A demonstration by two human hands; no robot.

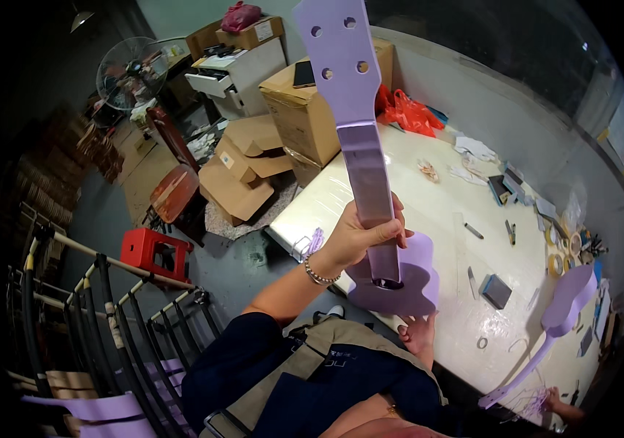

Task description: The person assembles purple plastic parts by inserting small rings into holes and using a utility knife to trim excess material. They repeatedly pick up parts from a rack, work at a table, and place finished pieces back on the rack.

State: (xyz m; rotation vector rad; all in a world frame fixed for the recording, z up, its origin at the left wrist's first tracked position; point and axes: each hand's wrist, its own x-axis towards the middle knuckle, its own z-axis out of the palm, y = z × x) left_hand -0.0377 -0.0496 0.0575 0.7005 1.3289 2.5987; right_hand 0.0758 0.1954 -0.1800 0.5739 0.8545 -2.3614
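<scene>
A purple-painted ukulele point(415, 274) without strings is held up before me, its headstock with several peg holes pointing away and its body toward me. My left hand point(374, 232) is wrapped around the neck near the body, thumb across it. Below, at the body's near end, my right hand point(420, 337) touches the rim with its fingers partly curled; part of its grip is hidden by the body. On the white table point(436, 201), a grey-blue sanding block point(496, 291) lies to the right of the ukulele.
At the right edge lies a second purple ukulele point(564, 314), with another person's hand point(556, 401) near its headstock. Tape rolls point(556, 264) and a red plastic bag point(410, 113) are on the table. Left stand a red stool point(155, 255), cardboard boxes point(301, 109) and a rack point(118, 321).
</scene>
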